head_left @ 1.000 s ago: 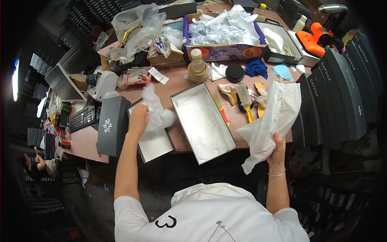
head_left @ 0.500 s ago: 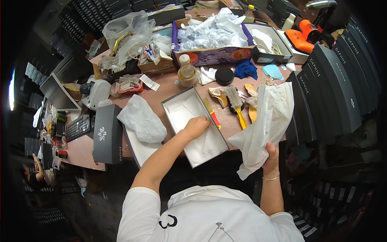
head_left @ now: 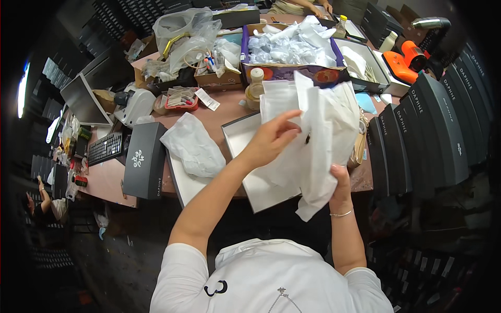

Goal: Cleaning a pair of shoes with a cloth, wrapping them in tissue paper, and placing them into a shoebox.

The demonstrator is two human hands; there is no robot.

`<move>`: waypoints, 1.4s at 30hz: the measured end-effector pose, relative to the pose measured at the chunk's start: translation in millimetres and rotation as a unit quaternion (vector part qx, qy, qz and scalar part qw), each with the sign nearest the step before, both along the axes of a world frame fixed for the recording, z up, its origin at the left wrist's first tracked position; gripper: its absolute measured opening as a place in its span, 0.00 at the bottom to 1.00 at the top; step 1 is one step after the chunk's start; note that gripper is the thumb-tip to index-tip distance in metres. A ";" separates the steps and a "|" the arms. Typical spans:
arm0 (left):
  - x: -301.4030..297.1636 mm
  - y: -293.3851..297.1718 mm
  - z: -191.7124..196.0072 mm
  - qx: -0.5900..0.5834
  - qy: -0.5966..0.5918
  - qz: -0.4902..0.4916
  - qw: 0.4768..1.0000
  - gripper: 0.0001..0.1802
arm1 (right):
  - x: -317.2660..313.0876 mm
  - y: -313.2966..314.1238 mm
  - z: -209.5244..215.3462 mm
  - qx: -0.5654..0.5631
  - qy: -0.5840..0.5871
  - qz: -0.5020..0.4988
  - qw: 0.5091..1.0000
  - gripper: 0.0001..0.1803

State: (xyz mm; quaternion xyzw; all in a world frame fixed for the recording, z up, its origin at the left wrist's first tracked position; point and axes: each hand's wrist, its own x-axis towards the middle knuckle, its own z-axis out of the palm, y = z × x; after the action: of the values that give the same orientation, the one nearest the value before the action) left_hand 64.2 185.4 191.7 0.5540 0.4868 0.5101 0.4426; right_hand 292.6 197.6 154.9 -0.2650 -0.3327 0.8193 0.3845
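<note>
**Cluttered packing table, tissue paper in both hands**

Pinkish-brown table fills the middle of the frame, crowded with boxes and bags. At centre lies an open white box; left of it, a crumpled white bag rests on another tray. Above the box, white tissue paper hangs right of centre. The right hand clenches its lower edge from below; the left hand pinches its left side.
</note>
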 end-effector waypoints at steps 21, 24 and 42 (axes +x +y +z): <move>25.3 -52.6 -97.6 0.051 0.260 0.251 0.931 0.28 | 29.6 15.2 -63.6 -0.180 0.079 0.016 0.980 0.30; 13.3 -32.9 -106.7 0.022 0.352 0.282 0.892 0.41 | 38.3 8.4 -70.0 -0.166 0.027 0.013 0.986 0.31; -15.4 28.1 -14.6 0.022 -0.146 0.197 0.969 0.15 | 106.5 54.8 74.3 0.230 -0.286 -0.119 0.922 0.37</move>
State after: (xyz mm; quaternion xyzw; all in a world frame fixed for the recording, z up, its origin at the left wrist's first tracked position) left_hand 48.7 213.5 177.1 0.3762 0.5051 0.6734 0.3871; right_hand 399.1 252.4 229.2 -0.4300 -0.5742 0.5574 0.4179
